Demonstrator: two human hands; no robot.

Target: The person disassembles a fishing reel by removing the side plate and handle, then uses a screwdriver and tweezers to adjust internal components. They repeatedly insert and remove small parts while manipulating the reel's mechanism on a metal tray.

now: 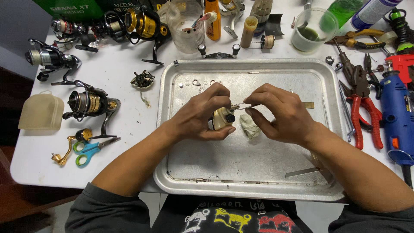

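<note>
We see left hand (pixel 202 115) pinching small cream reel part (pixel 223 118) over tray (pixel 267 190) centre. Right hand (pixel 280 113) fingers closed on thin metal tool (pixel 241 106), tip at part. Part looks light, rigid, probably greasy; grip its body, not the black knob.

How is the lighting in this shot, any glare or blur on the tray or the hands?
Head view: even overhead light, sharp focus; the metal tray shows soft sheen, no harsh glare. Left hand and right hand cast only faint shadows, with no motion blur. The small cream reel part is crisp. Table edges bow slightly from the wide lens.
</note>
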